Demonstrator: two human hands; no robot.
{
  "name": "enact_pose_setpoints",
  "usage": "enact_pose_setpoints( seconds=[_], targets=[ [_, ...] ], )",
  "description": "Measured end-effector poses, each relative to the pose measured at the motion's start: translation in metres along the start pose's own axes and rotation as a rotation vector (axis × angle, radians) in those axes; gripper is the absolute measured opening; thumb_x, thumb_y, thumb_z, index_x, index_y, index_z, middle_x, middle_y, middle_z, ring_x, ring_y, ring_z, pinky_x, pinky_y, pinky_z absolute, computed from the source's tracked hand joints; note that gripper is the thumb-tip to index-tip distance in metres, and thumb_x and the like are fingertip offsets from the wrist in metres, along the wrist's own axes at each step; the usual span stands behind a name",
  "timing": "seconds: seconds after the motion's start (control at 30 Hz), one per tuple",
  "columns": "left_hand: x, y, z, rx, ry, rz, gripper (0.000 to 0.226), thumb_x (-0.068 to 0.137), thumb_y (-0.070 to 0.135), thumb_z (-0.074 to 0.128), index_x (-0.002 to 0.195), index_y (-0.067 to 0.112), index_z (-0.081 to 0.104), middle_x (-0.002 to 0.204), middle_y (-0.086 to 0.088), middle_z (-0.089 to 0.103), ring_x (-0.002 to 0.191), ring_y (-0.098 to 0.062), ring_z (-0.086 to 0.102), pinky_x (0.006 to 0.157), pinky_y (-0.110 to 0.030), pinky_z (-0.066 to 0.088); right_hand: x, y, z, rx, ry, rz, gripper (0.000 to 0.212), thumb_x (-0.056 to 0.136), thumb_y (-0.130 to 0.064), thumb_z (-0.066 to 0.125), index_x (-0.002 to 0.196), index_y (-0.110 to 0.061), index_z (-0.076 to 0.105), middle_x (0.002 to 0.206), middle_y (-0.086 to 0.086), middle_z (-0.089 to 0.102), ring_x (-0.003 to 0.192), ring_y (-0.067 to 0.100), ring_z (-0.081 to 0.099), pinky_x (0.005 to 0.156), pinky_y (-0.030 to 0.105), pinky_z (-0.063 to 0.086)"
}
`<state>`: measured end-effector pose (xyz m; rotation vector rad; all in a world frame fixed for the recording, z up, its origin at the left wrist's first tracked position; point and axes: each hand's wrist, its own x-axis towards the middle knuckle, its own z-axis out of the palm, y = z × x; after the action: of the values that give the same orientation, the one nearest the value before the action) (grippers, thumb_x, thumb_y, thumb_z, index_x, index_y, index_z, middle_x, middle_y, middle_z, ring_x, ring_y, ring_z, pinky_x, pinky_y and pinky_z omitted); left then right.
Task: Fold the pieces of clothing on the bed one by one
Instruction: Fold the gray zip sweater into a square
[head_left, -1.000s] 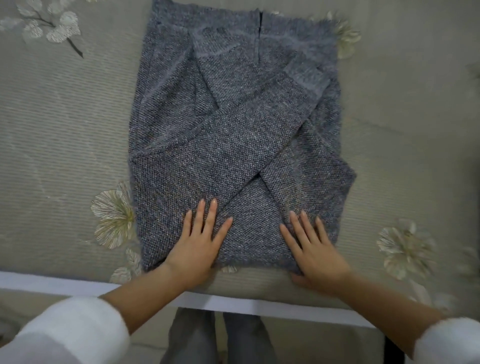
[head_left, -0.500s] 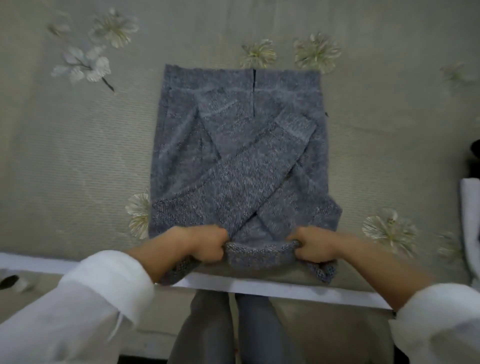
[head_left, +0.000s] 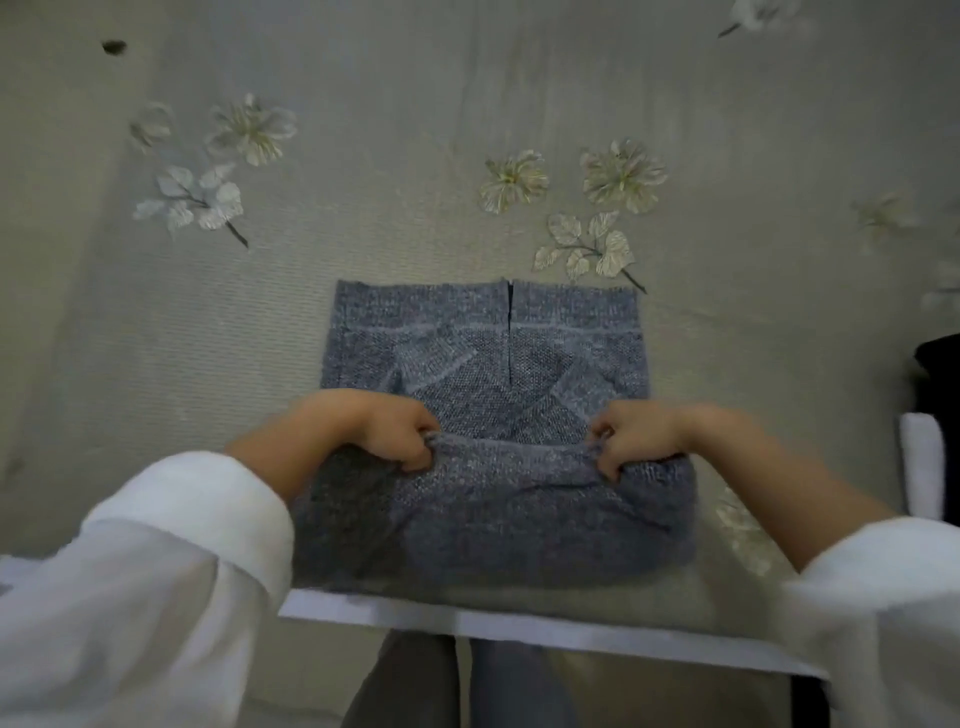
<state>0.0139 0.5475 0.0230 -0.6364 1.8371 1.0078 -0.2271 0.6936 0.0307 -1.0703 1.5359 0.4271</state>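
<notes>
We see the bed (head_left: 415, 78) covered in a beige, flower-embroidered spread; a grey knitted garment (head_left: 483, 353) lies on it near the front edge, partly folded over.

Pretty plain setup: a beige ribbed bedspread (head_left: 395, 93) with pale embroidered flowers (head_left: 623, 174) fills most of the frame, and a white bed edge (head_left: 519, 631) crosses the bottom.

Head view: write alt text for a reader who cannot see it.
Both hands, left hand and right hand, grip the near edge of a grey knit garment and fold it away across its far half on a flower-patterned bedspread. White sleeves fill the foreground.
</notes>
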Motion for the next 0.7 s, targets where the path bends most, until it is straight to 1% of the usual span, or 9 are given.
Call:
enact_pose_setpoints(
  seconds=[0.1,0.17,0.23,0.3,0.43,0.5,0.57,0.63,0.7],
  targets=[
    [0.012,-0.007,-0.033,0.053,0.102,-0.002,0.016,0.085,0.029,0.058,0.099,0.021,0.059,0.093,0.0,0.061,0.076,-0.013,0.055,0.066,-0.031,0.041,0.01,-0.008,-0.043,-0.083,0.12,0.003,0.031,0.073,-0.016,0.072,0.1,-0.005,0.063,0.083,0.004,0.057,0.072,0.019,0.051,0.058,0.03,0.038],
    [0.023,-0.014,-0.053,0.126,0.193,-0.018,0.024,0.09,0.036,0.055,0.109,0.02,0.055,0.099,0.001,0.058,0.081,-0.017,0.055,0.07,-0.032,0.041,0.022,-0.011,-0.064,-0.142,0.215,0.0,0.025,0.077,-0.014,0.065,0.101,-0.007,0.06,0.083,0.004,0.057,0.074,0.023,0.053,0.055,0.029,0.037],
    [0.034,-0.022,-0.074,0.207,0.322,-0.051,0.026,0.091,0.04,0.054,0.108,0.02,0.054,0.094,-0.001,0.059,0.083,-0.022,0.057,0.07,-0.036,0.045,0.036,-0.012,-0.081,-0.184,0.288,0.003,0.029,0.081,-0.013,0.055,0.109,-0.006,0.058,0.096,0.01,0.06,0.085,0.028,0.058,0.06,0.031,0.039],
    [0.045,-0.027,-0.093,0.277,0.471,-0.078,0.027,0.09,0.043,0.055,0.104,0.02,0.056,0.088,-0.001,0.058,0.074,-0.02,0.053,0.064,-0.034,0.044,0.049,-0.011,-0.097,-0.237,0.354,0.018,0.032,0.083,-0.014,0.051,0.113,-0.01,0.056,0.104,0.012,0.06,0.091,0.029,0.058,0.067,0.032,0.043],
    [0.069,-0.031,-0.123,0.349,0.698,-0.123,0.026,0.089,0.043,0.055,0.105,0.023,0.055,0.095,-0.003,0.062,0.074,-0.023,0.049,0.061,-0.032,0.036,0.074,-0.007,-0.125,-0.338,0.525,0.063,0.029,0.082,-0.018,0.055,0.11,-0.014,0.055,0.101,0.009,0.061,0.081,0.025,0.052,0.066,0.032,0.042],
    [0.08,-0.032,-0.132,0.281,0.758,-0.177,0.026,0.088,0.042,0.057,0.107,0.024,0.056,0.102,-0.004,0.064,0.089,-0.028,0.055,0.076,-0.039,0.039,0.089,-0.006,-0.131,-0.388,0.62,0.084,0.025,0.082,-0.018,0.055,0.107,-0.015,0.052,0.1,0.008,0.062,0.079,0.026,0.05,0.066,0.031,0.038],
    [0.092,-0.036,-0.134,0.232,0.833,-0.219,0.028,0.088,0.038,0.056,0.112,0.024,0.056,0.109,-0.005,0.063,0.107,-0.029,0.053,0.093,-0.048,0.035,0.104,-0.004,-0.133,-0.435,0.684,0.106,0.022,0.083,-0.017,0.054,0.105,-0.015,0.05,0.098,0.009,0.064,0.085,0.028,0.057,0.069,0.032,0.039],
    [0.104,-0.038,-0.128,0.232,0.941,-0.231,0.033,0.092,0.032,0.051,0.124,0.023,0.051,0.122,-0.006,0.058,0.12,-0.029,0.045,0.103,-0.057,0.028,0.119,0.001,-0.131,-0.441,0.735,0.13,0.022,0.085,-0.017,0.054,0.106,-0.014,0.049,0.099,0.008,0.065,0.096,0.028,0.06,0.085,0.04,0.039],
    [0.113,-0.037,-0.114,0.132,1.045,-0.207,0.041,0.098,0.029,0.043,0.138,0.021,0.039,0.141,-0.009,0.043,0.135,-0.028,0.03,0.11,-0.063,0.015,0.131,0.009,-0.124,-0.419,0.83,0.151,0.023,0.088,-0.018,0.054,0.111,-0.014,0.051,0.106,0.007,0.065,0.107,0.026,0.055,0.102,0.048,0.03]
  ],
)
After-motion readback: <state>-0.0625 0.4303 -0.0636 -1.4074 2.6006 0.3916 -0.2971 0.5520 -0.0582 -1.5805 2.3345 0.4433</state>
